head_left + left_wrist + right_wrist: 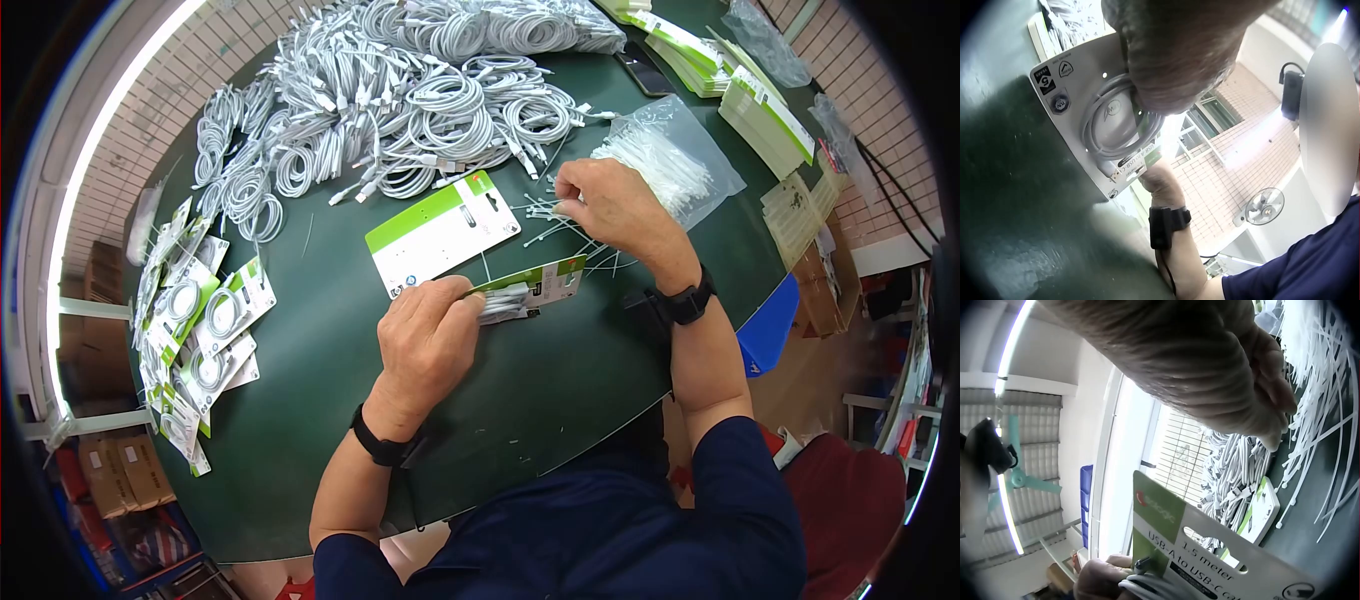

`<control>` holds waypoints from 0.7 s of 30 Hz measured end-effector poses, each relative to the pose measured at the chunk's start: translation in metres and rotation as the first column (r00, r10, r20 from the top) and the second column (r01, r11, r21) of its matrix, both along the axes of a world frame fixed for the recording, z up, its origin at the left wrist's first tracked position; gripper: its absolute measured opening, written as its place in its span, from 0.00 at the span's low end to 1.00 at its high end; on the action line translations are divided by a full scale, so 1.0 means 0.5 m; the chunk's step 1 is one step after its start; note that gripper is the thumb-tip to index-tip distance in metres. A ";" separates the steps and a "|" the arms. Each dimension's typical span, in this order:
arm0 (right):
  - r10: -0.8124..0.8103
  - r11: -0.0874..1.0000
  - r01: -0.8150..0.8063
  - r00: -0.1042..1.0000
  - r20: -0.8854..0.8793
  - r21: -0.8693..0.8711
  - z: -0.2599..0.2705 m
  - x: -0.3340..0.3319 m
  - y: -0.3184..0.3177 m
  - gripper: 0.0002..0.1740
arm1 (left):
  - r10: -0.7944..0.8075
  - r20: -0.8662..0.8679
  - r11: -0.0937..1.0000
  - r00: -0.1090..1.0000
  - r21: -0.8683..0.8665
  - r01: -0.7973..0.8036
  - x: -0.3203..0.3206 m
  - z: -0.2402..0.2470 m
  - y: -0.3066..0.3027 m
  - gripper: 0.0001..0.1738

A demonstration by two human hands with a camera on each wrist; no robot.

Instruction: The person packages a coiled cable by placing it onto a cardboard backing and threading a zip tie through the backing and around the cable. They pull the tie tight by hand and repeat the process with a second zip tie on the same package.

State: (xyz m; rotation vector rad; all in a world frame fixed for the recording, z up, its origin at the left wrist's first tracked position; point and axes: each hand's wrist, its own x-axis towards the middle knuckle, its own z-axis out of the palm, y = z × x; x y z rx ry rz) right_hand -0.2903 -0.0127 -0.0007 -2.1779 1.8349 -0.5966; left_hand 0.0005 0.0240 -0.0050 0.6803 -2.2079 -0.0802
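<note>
My left hand (432,330) grips a cable card (558,282) by its end, its fingers over the upper edge. A coiled white USB cable (1124,119) lies against the card's face, which prints USB-A to USB-C. Over the loose white cable ties (545,228) my right hand (615,205) bends its fingers, thumb and fingertips close together at the tie heads. I cannot tell whether a tie is between them. A second card (440,232), green and white, lies flat just beyond the left hand.
Heaped white cables (400,100) cover the back of the green table (330,390). Finished-looking cards with cables (205,330) pile up at the left. A clear bag (715,150) of ties, a phone (645,70) and stacked cards (765,120) lie at the right.
</note>
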 end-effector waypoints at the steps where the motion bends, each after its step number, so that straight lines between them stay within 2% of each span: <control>1: -0.018 1.000 0.018 1.000 0.020 -0.001 0.004 0.004 0.003 0.08 | -0.001 0.000 1.000 1.000 0.001 0.001 0.000 0.001 0.000 0.17; 4: 0.017 0.992 -0.006 0.996 -0.086 0.123 0.001 0.007 -0.001 0.09 | 0.003 0.000 1.000 1.000 0.009 -0.003 0.001 -0.001 0.001 0.17; 7: 0.099 0.988 -0.096 0.995 -0.015 0.123 -0.020 0.010 -0.011 0.09 | 0.000 -0.001 1.000 1.000 0.018 0.000 0.002 -0.002 0.001 0.17; 10: 0.056 0.991 -0.053 0.998 -0.019 0.127 -0.020 0.019 -0.008 0.08 | -0.002 -0.003 1.000 1.000 0.018 0.002 0.003 -0.002 -0.001 0.17; 13: 0.089 0.989 -0.089 0.996 0.002 0.119 -0.029 0.011 -0.013 0.08 | -0.003 0.001 1.000 1.000 0.021 0.003 0.004 -0.001 0.001 0.18; 16: 0.115 0.993 -0.113 0.991 -0.064 0.033 -0.035 0.009 -0.012 0.08 | -0.008 -0.008 1.000 1.000 0.024 0.009 0.005 -0.001 0.003 0.19; 21: 0.069 0.997 -0.069 0.997 -0.021 0.018 -0.018 0.013 -0.005 0.05 | -0.010 -0.022 1.000 1.000 0.013 0.011 0.005 -0.003 0.002 0.18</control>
